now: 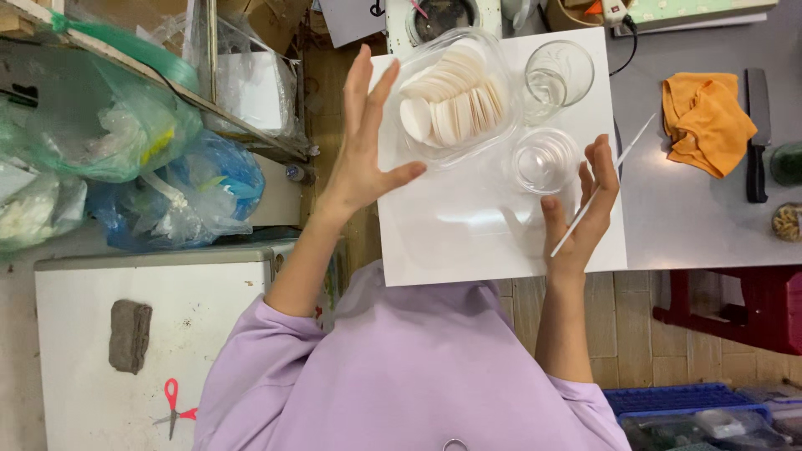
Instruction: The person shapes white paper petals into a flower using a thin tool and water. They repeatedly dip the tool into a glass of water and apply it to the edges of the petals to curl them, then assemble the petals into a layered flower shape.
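Head view: a thin white stick (603, 184) lies slanted in the right hand (585, 209), its far end reaching out over the grey tabletop (693, 225) and its near end showing below the palm. It looks light, stiff and slender, likely easy to snap or let slip, so a pinch near the middle, as here, seems the safest hold. The right fingers (603, 163) are curled loosely round it, thumb up beside a small clear glass bowl (545, 159). The left hand (363, 142) is spread wide, fingers apart, holding nothing, hovering just left of a clear tub of white round discs (455, 96). Both containers, with a taller glass (558, 77) at the far side, stand on a white board (468, 242). Well to the right lie an orange cloth (706, 117) and a knife (758, 134).
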